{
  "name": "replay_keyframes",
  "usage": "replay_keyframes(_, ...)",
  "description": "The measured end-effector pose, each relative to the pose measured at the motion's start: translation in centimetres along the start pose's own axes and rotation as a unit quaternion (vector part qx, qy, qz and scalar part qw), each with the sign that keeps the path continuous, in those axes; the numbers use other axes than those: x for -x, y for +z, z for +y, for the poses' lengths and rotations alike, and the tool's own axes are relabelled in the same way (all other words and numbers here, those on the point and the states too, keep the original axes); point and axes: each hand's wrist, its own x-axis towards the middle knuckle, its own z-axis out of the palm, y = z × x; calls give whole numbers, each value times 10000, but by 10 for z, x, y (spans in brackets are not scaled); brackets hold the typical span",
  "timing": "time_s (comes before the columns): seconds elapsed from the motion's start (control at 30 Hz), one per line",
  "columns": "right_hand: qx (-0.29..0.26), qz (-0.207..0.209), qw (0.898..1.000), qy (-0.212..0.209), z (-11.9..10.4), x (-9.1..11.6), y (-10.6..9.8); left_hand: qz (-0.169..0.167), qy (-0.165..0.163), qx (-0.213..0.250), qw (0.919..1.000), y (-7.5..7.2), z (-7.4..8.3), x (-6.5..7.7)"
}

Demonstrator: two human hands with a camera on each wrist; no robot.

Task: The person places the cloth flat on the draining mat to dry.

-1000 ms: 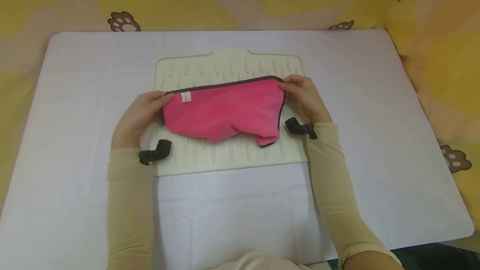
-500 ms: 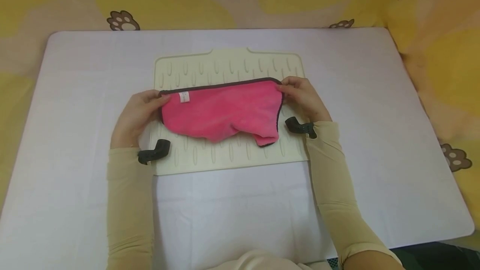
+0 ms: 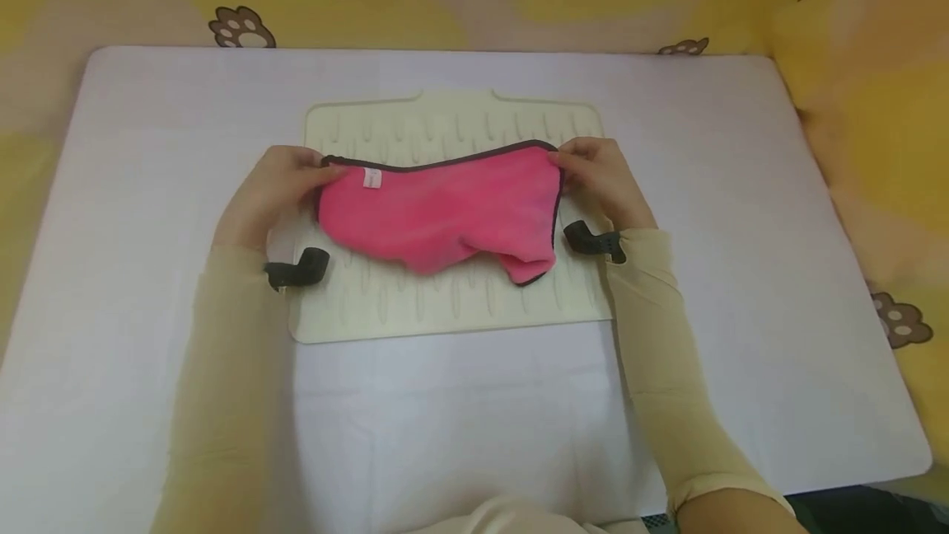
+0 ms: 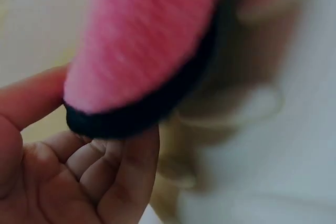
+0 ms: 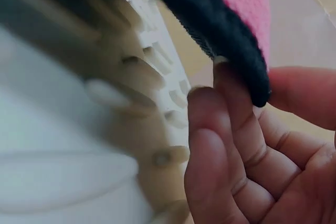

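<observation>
A pink fleecy cloth (image 3: 437, 213) with dark edging and a small white label (image 3: 372, 179) is stretched between both hands over a cream ridged mat (image 3: 415, 307). My left hand (image 3: 270, 188) pinches its upper left corner, thumb on the pink face. At the upper right corner, my right hand (image 3: 604, 180) holds it between thumb and fingers. The cloth's top edge dips slightly, and its lower edge bunches into folds towards the right. In the left wrist view the cloth (image 4: 139, 40) rises from between thumb and fingers. The right wrist view shows the dark edging (image 5: 226, 30) close up at the fingertips.
The mat lies on a white-covered table (image 3: 741, 311) with rounded corners. A yellow and beige fabric with paw prints (image 3: 241, 28) hangs behind and to the right. Black camera mounts (image 3: 300, 269) sit on both wrists over beige sleeves.
My left hand has moved away from the body with its corner of the cloth, and the top edge has gone from straight to sagging. The right hand has hardly shifted.
</observation>
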Motion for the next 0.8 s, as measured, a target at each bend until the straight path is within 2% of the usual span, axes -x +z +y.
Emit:
replay_keyframes(0.1, 257, 30, 9997, -29, -2, -7, -4, -247, 16, 39, 9997, -8, 3, -15)
replay_keyframes(0.2, 477, 82, 9988, -4, -3, -16, -5, -490, -175, 395, 9979, -14, 3, -27)
replay_keyframes(0.27, 533, 151, 9985, 20, -4, -22, -6, -511, -295, 633, 9962, -17, 3, -34)
replay_keyframes(0.37, 556, 277, 9981, 50, -4, -30, -6, -378, -345, 760, 9958, -16, 5, -42)
replay_keyframes(0.57, 393, 515, 9979, -14, -6, -42, -3, 262, -455, 801, 9954, -14, 12, -54)
replay_keyframes(0.73, 262, 832, 9962, -38, -10, -49, 0, 614, -604, 1165, 9895, -12, 16, -62)
replay_keyframes(0.8, 347, 967, 9947, -41, -12, -52, 0, 709, -665, 1504, 9838, -9, 17, -65)
